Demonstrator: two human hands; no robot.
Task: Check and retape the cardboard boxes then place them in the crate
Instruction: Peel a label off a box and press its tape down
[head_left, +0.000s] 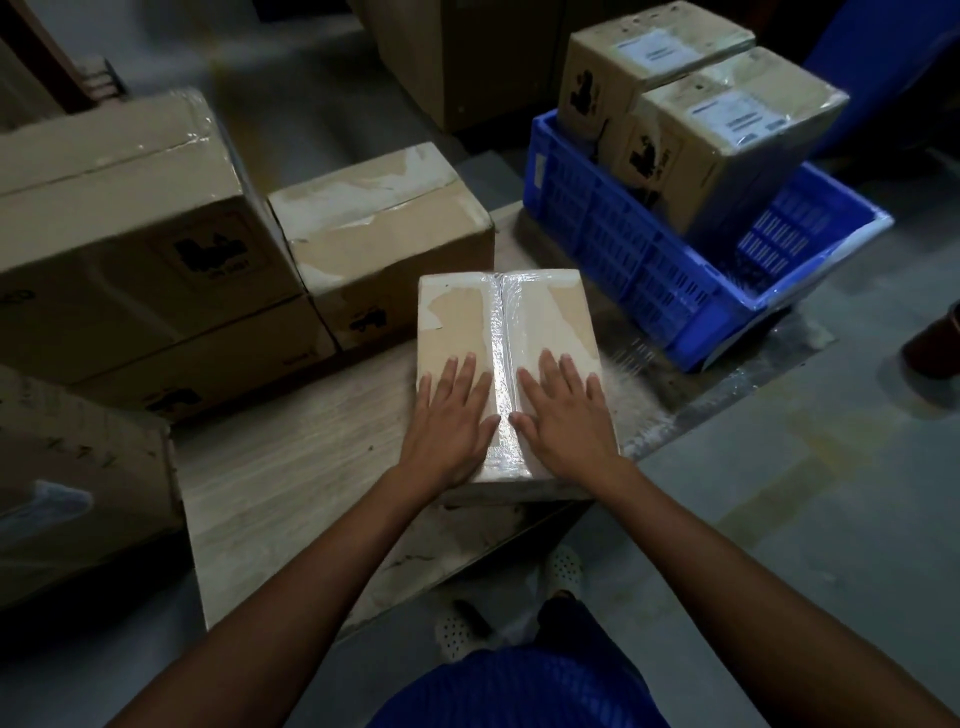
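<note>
— Can you read the labels (737, 118) on the two boxes (748, 171) in the crate (623, 254)?
— No, too blurred. Their black prints (647, 156) too.
— The big box (119, 218) on the left?
— Cut by the edge, like the brown thing (935, 343) at right. The left hand (449, 421) and right hand (566, 415) cover the taped box's (498, 322) near top.

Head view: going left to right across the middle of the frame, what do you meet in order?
large stacked box → torn-top box → left hand → taped seam of the box under the hands → right hand → blue crate
</note>
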